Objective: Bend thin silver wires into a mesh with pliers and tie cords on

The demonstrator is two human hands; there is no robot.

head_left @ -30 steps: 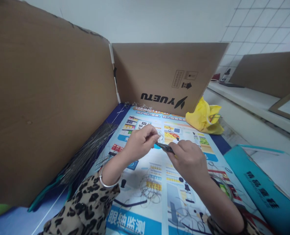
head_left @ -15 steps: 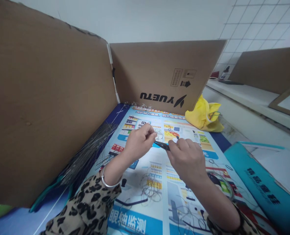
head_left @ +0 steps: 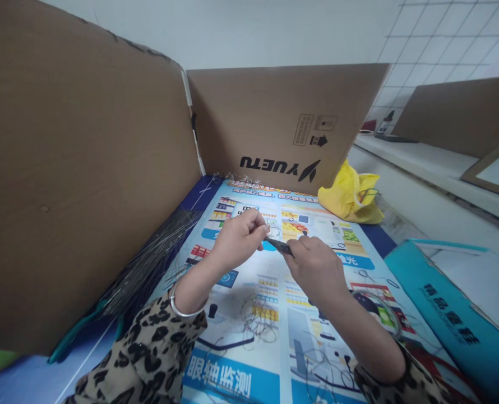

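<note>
My right hand (head_left: 314, 266) is wrapped round a pair of pliers (head_left: 278, 245); only their dark, narrow jaws show, pointing left. At the tip of the jaws, my left hand (head_left: 241, 235) is closed in a pinch on a thin wire (head_left: 273, 229), which curves in a faint loop beyond the fingers. The handles are hidden in my right palm. Below the hands, a loose tangle of thin wire (head_left: 260, 320) lies on the printed poster (head_left: 236, 297), and more strands (head_left: 325, 370) lie towards the front.
Cardboard panels stand at the left (head_left: 85, 168) and the back (head_left: 275, 112). Long straight wires (head_left: 148, 258) lie along the left panel beside a teal handle (head_left: 79, 331). A yellow cloth bag (head_left: 350, 196) sits at the back right, a teal box (head_left: 455, 314) at the right.
Both hands stay close together at nearly the same place. My right hand and the pliers have turned slightly, and the view has shifted a little.
</note>
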